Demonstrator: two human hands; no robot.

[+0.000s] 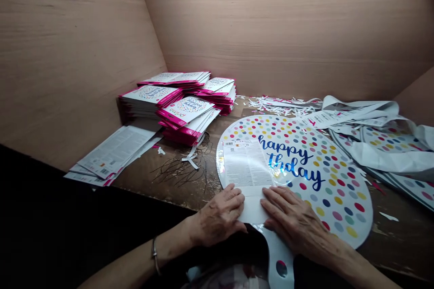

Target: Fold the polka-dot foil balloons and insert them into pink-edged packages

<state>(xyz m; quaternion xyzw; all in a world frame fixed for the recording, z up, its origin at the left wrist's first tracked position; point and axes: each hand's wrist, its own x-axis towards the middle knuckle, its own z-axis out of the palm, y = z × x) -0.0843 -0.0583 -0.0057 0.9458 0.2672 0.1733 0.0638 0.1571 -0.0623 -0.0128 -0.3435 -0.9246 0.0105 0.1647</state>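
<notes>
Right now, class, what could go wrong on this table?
The printed sheet under the left hand and right hand might crease if pressed unevenly. The loose leaflets near the edge of the table could slide off if nudged. The slanting packets in the front pile might slip if bumped.

Balloon [334,194] white, multicoloured dots, metallic blue lettering; packets [188,110] white, magenta-edged; table [169,180] brown.

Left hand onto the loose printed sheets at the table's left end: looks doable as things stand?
Probably yes. Between the left hand and the printed sheets I see only low scraps, thin strands and bare table. Its fingers would need to come off the leaflet first.
</notes>
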